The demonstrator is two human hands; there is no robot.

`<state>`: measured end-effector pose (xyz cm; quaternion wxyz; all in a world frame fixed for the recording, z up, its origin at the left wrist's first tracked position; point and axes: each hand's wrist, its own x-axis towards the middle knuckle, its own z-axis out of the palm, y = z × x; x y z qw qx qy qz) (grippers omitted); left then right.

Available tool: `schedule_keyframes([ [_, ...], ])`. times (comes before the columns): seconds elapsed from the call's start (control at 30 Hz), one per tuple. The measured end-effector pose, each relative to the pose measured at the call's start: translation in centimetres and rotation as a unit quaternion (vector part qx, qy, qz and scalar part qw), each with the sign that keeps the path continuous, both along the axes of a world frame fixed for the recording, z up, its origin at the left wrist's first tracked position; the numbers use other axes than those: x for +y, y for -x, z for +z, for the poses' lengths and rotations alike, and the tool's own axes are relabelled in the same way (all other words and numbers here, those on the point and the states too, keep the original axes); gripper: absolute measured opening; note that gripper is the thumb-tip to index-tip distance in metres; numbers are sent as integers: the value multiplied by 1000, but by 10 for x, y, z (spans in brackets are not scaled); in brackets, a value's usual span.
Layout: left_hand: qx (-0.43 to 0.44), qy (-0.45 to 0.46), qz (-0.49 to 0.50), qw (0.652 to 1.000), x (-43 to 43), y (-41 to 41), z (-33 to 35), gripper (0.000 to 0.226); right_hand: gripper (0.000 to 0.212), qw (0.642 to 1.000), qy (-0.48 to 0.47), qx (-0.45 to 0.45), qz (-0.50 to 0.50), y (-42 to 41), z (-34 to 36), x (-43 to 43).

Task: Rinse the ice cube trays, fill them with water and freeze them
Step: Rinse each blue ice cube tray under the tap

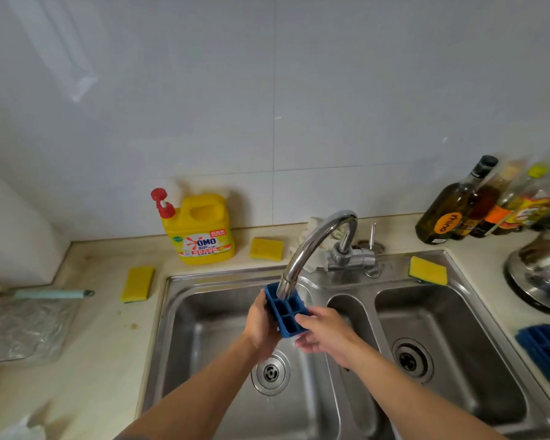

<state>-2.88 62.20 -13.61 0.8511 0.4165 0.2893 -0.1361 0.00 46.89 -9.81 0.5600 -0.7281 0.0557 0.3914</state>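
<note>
A blue ice cube tray [287, 313] is held over the left basin of the steel sink [204, 277], its far end tucked directly under the spout of the faucet [315, 241]. The open compartments are turned upward and tilted slightly toward the person, evidently so that a stream would run through every cell and drain into the basin. Whether water is flowing cannot be told.

The tray's left long edge is gripped by the left hand [261, 325], whose fingers are curled round it and mostly hidden behind it. The near right corner is pinched by the right hand [323, 336], thumb laid on the rim and the other fingers curled beneath. A two-sided hold is judged to steady the tray against the flow.

A second blue tray [545, 352] is laid at the countertop's right edge, apparently awaiting its turn. Along the back edge are set a yellow detergent jug [200, 231] and a yellow sponge [266, 248]; oil bottles [470, 208] are grouped at the back right corner.
</note>
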Motion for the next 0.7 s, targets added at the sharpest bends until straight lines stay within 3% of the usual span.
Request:
schedule_keyframes([
  [0.2,22,-20,53,998,25,2,-5,42,12,998,35,-53,-6,-27,6,-4],
  [0.27,22,-43,13,999,25,6,-7,34,15,996,46,-71,9,-31,10,-5],
  [0.37,27,-94,-38,994,16,8,-7,40,15,989,72,-120,45,-32,14,-2],
  [0.53,57,-130,-55,988,4,6,-8,37,30,970,125,-193,78,-31,19,3],
  [0.6,68,-148,-43,986,1,3,-7,35,29,974,118,-180,68,-32,18,-1],
  [0.7,66,-169,-16,983,2,-1,-5,31,26,991,85,-90,51,-35,12,-7],
])
